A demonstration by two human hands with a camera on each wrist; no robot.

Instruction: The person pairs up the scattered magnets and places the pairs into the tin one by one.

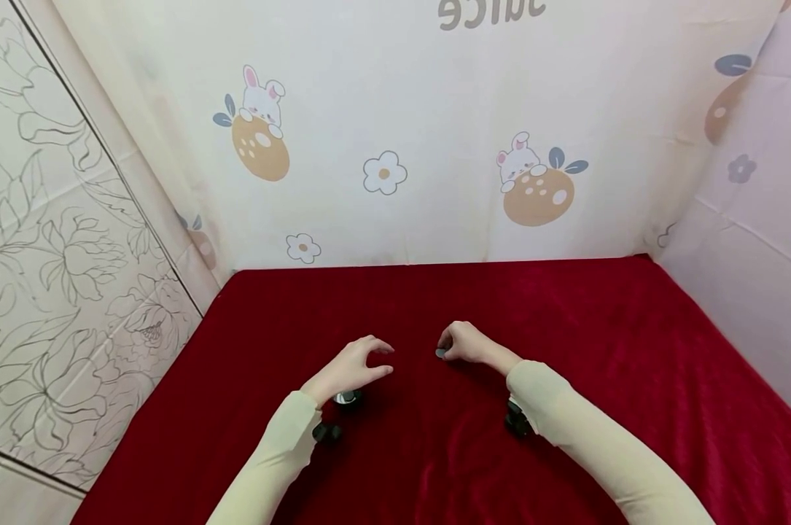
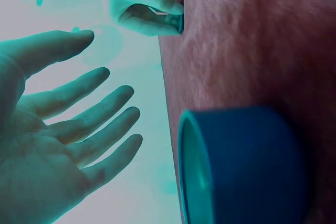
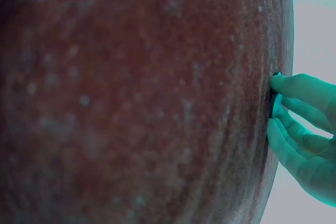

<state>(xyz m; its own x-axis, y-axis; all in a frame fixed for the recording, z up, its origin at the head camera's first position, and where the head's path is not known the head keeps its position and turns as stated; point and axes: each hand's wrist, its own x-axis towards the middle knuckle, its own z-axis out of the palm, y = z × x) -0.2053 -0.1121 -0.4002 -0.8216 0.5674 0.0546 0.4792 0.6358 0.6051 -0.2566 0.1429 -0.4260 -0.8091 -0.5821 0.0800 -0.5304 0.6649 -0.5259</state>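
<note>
On the red velvet cloth (image 1: 566, 328) my right hand (image 1: 450, 346) pinches a small grey disc (image 1: 441, 354) that touches the cloth. The right wrist view shows that disc (image 3: 275, 103) edge-on between the fingertips (image 3: 294, 85). My left hand (image 1: 378, 361) hovers a short way to the left of it, fingers spread and relaxed, holding nothing. In the left wrist view its palm (image 2: 68, 124) is open, and the right hand (image 2: 142, 9) with the disc (image 2: 178, 23) is beyond it. A small round cap (image 1: 347, 397) stands on the cloth beneath my left wrist, large and near in the left wrist view (image 2: 241, 166).
A cartoon-printed curtain (image 1: 395, 146) walls the back and right of the cloth. A flower-patterned panel (image 1: 54, 255) stands on the left. Black wrist cameras (image 1: 518, 421) sit under both pale sleeves.
</note>
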